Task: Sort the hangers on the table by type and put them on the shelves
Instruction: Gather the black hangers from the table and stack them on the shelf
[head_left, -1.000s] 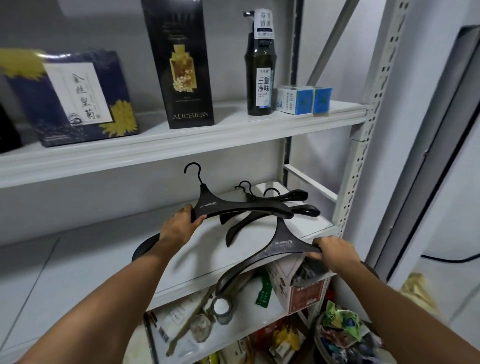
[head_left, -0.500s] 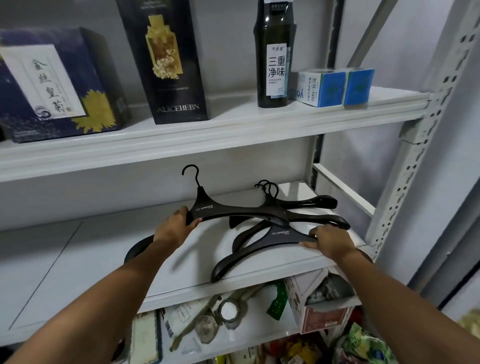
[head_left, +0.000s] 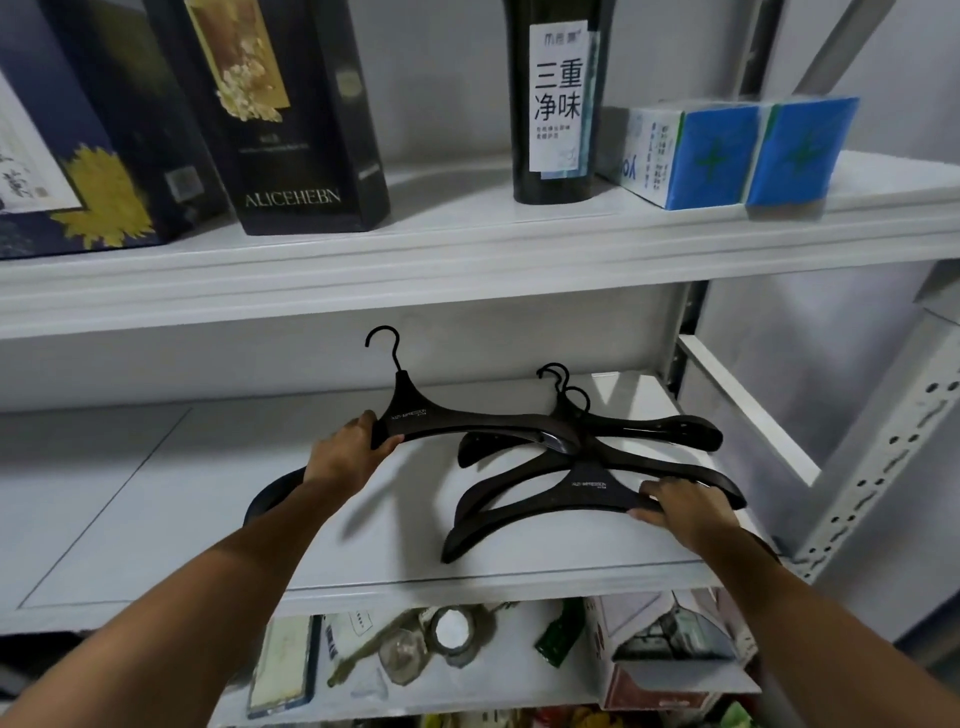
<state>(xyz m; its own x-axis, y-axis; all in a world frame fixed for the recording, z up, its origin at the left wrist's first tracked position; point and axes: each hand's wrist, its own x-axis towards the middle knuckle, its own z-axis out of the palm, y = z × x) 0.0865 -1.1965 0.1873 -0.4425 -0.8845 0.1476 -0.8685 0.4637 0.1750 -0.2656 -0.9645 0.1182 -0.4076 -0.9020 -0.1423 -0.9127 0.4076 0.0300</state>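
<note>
Several wide black plastic hangers are on the white middle shelf (head_left: 156, 519). My left hand (head_left: 345, 452) grips one black hanger (head_left: 447, 421) by its left shoulder and holds it above the shelf, hook pointing up and back. My right hand (head_left: 685, 512) holds the right arm of a second black hanger (head_left: 550, 504), which lies flat near the shelf's front edge. Two more black hangers (head_left: 649, 428) lie stacked behind it, hooks toward the back wall.
The upper shelf (head_left: 467, 260) carries a dark blue gift box (head_left: 78, 171), a tall black box (head_left: 291, 114), a dark bottle (head_left: 558, 98) and two blue-white cartons (head_left: 727, 150). The lower shelf holds clutter and an open carton (head_left: 670, 649). A perforated steel upright (head_left: 878, 452) stands at right.
My right hand has carried its hanger from below the shelf edge up onto the shelf and laid it flat. The left hand keeps its hanger raised. The view has moved closer.
</note>
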